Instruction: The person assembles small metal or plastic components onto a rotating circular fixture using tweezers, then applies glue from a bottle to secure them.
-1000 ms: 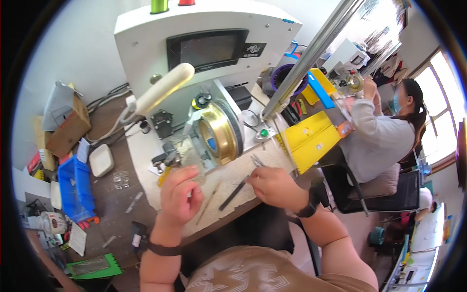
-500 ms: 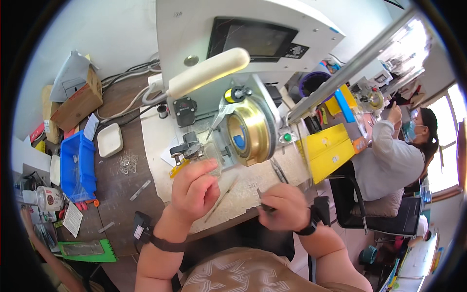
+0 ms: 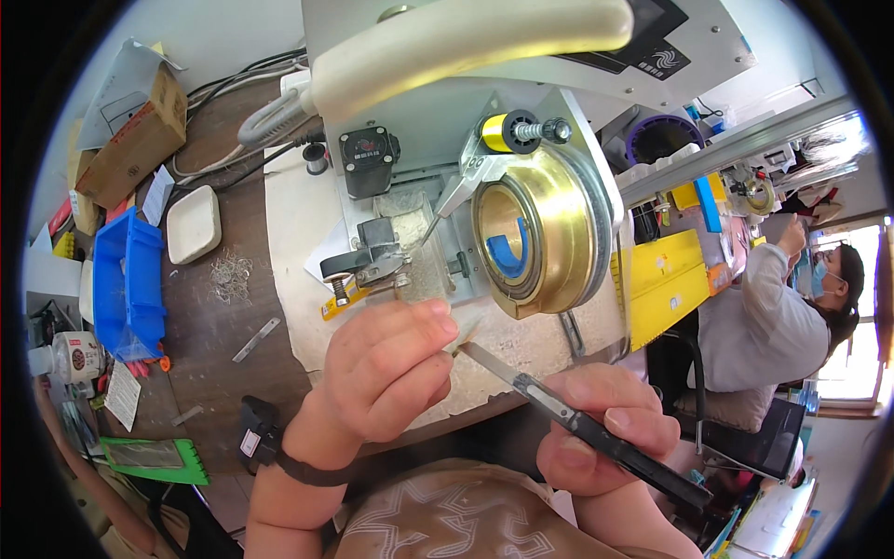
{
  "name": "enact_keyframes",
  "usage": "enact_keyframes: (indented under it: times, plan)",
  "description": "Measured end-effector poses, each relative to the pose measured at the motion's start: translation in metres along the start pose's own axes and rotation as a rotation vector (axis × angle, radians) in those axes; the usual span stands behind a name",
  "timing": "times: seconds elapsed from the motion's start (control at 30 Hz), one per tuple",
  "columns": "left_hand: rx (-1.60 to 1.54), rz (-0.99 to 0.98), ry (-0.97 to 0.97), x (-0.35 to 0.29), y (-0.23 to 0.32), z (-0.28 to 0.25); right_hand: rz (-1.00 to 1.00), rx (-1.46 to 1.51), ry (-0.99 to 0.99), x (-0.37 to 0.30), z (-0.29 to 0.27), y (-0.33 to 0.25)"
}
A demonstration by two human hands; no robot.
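Observation:
My right hand grips a utility knife with a black handle. Its narrow metal blade points up and left, its tip at the fingertips of my left hand. That hand is closed in a pinch; a small pale, see-through piece shows at its fingertips, too blurred to name. Just beyond my hands stands a machine with a brass wheel holding a blue insert. A metal pointer and a small black clamp sit left of the wheel. Below the wheel, a metal tool lies on the paper.
A cream padded arm crosses above the machine. Leftward are a blue bin, a white dish, tangled wire rings and a cardboard box. Yellow panels stand at right; beyond, a masked person sits working.
The view has shifted closer to the machine. My right hand has brought the knife up to my left fingertips; before, it was lower and blurred.

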State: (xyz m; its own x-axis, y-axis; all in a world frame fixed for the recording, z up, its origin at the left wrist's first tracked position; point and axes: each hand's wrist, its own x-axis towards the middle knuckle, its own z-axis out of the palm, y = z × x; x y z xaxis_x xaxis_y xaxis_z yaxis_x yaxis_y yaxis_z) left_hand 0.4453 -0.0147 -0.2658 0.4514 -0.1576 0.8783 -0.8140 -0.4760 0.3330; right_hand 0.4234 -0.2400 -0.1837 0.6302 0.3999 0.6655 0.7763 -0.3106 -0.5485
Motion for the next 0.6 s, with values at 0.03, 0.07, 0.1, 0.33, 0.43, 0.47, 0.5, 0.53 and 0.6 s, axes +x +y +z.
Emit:
enact_keyframes:
  times: [0.03,0.07,0.1,0.33,0.43,0.47,0.5,0.53,0.6]
  plan:
    - [-0.008,0.006,-0.005,0.000,0.000,-0.001,0.004,0.003,-0.003,0.000,0.002,0.002]
    - [-0.007,0.001,-0.006,-0.001,0.000,-0.001,0.001,-0.007,0.005,-0.001,0.004,0.004]
    - [-0.013,-0.001,-0.006,-0.001,0.001,-0.002,-0.002,-0.017,0.013,-0.002,0.006,0.005]
    - [-0.016,-0.012,0.001,-0.002,0.002,-0.001,0.106,0.163,0.021,-0.004,0.004,0.003]
    - [-0.024,-0.009,-0.002,0.000,0.001,0.000,0.093,0.198,0.003,-0.002,0.004,0.005]
    - [-0.027,-0.009,0.000,0.002,0.001,0.001,0.101,0.191,-0.010,0.000,0.005,0.004]
    - [-0.033,-0.008,0.000,0.003,0.001,0.002,0.110,0.182,-0.022,0.001,0.005,0.003]
    - [-0.031,-0.006,-0.001,0.002,0.002,0.001,0.108,0.186,-0.023,0.001,0.008,0.004]
    - [-0.036,-0.006,-0.004,0.002,0.003,0.000,0.065,0.171,-0.029,0.001,0.013,0.006]
